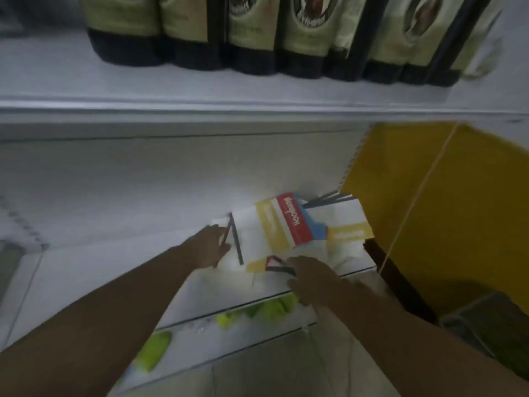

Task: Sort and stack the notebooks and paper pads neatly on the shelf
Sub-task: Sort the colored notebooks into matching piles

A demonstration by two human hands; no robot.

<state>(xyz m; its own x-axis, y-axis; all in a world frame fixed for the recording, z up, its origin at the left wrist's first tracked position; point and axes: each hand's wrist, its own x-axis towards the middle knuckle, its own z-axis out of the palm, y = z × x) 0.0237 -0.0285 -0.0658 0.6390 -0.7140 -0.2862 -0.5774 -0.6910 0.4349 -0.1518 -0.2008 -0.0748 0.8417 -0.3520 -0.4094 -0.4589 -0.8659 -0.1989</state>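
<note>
Top shelf (pixel 200 90): one white shelf, far and up high, running all the way across.
Bags (pixel 183 30): about six pale green bags with dark bottoms stand in a row on the top shelf. They are blurry, so the count is not sure.
Middle shelf (pixel 114 213): one white shelf below it. The paper things lie on its right part.
Green things (pixel 154 351): three bright green patches show on the lowest shelf, near and below the hands. I cannot tell what they are.
Left hand (pixel 213 245): it reaches to the left edge of the white pad and touches it beside two dark strips. It is too blurry to tell if the fingers pinch or lie flat.
White pad (pixel 257 253): one big white pad with yellow bands lies flat on the middle shelf, between the two hands.
Striped notebook (pixel 289 222): one notebook with yellow, white, red and blue stripes lies on top of the white pad, at its far side.
Right hand (pixel 312 277): it rests on the near edge of the white pad with bent fingers, next to a small red and dark shape. I cannot tell if it grips.
Yellow notebook (pixel 400 196): it stands up at the right, just beside the pile, with a wire spiral on its left edge. A thin pale line crosses it, so it may be one or two.
</note>
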